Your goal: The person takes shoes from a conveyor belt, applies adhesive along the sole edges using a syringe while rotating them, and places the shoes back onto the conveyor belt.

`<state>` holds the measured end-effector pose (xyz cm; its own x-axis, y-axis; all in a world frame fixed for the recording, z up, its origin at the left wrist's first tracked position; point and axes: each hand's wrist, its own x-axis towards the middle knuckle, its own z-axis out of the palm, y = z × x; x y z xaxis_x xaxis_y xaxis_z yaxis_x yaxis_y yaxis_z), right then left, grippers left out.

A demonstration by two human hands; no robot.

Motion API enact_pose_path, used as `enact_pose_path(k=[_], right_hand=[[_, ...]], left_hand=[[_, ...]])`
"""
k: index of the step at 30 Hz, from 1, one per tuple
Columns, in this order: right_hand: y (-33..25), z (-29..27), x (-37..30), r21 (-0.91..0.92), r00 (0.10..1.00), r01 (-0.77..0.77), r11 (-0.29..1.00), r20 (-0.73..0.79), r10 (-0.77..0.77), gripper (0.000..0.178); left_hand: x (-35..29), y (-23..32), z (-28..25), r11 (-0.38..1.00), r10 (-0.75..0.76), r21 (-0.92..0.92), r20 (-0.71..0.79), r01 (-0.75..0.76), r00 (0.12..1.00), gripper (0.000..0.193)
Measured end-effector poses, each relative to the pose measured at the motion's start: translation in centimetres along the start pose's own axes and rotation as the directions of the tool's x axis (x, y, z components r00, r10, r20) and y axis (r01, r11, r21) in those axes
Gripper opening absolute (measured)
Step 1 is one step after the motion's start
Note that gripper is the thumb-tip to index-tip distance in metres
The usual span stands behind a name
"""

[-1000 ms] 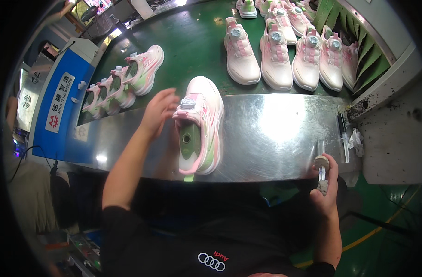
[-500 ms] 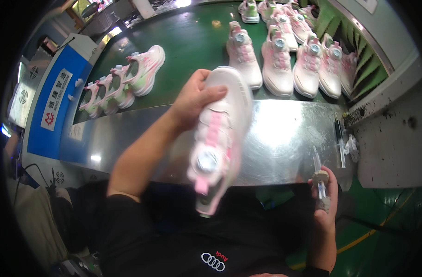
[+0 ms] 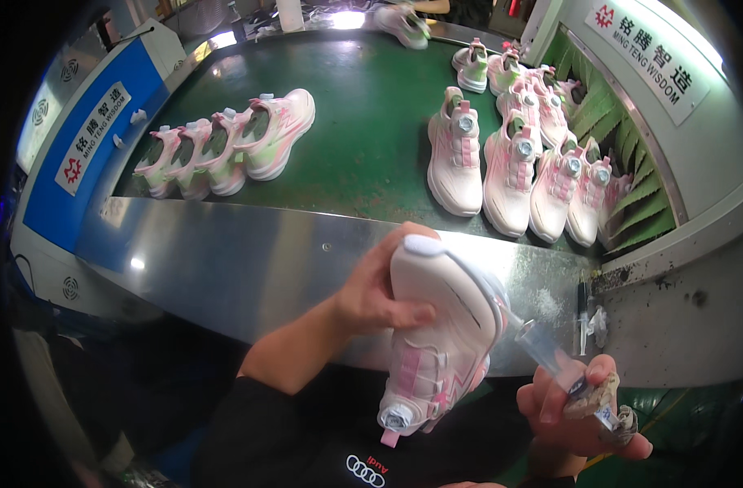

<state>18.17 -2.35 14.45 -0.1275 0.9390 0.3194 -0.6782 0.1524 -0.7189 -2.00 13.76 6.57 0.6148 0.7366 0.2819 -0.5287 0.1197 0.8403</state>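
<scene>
Above the steel bench edge (image 3: 249, 260), the left hand (image 3: 371, 293) clamps 1 pink-and-white sneaker (image 3: 441, 333) by its sole, toe up and upper facing the person. The right hand (image 3: 579, 415) is closed around a clear-nozzled applicator bottle (image 3: 563, 370), tip just beside the shoe's sidewall. Good practice would be a steady sole grip, with the nozzle fed lightly along the seam.

A pink and white sneaker (image 3: 441, 333) with a smooth matt rubbery sole and cloth-like upper, carrying a glossy plastic dial. A clear glossy plastic tube (image 3: 550, 354), its near end crusted rough. A brushed metal bench (image 3: 249, 260), shiny with glare. Beyond it, a matt green belt (image 3: 363, 146).
</scene>
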Motion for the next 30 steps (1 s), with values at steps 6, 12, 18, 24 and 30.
enact_pose_path(k=[6,12,18,24,30], right_hand=[[0.4,1.1,1.7,-0.071,0.997,-0.038,0.997,0.066,0.043,0.082],[0.6,1.3,1.5,-0.088,0.998,-0.058,0.994,0.021,0.06,0.08],[0.8,1.8,1.4,-0.153,0.999,-0.042,0.987,0.008,0.044,0.077],[0.8,1.6,1.1,-0.184,1.0,0.0,0.983,0.012,0.002,0.08],[1.3,0.9,0.2,-0.188,0.999,0.048,0.981,-0.005,-0.05,0.083]], left_hand=[[-0.5,0.4,0.4,0.997,0.06,-0.061,0.114,-0.053,0.992,0.061],[-0.6,0.7,0.8,0.996,0.069,-0.059,0.161,-0.06,0.985,0.06],[-0.8,0.8,0.9,0.994,0.059,-0.098,0.157,-0.044,0.986,0.061],[-0.6,1.1,0.9,0.997,0.019,-0.082,0.101,-0.011,0.995,0.062],[-0.5,0.5,0.5,0.998,0.01,-0.062,0.029,-0.008,1.0,0.063]])
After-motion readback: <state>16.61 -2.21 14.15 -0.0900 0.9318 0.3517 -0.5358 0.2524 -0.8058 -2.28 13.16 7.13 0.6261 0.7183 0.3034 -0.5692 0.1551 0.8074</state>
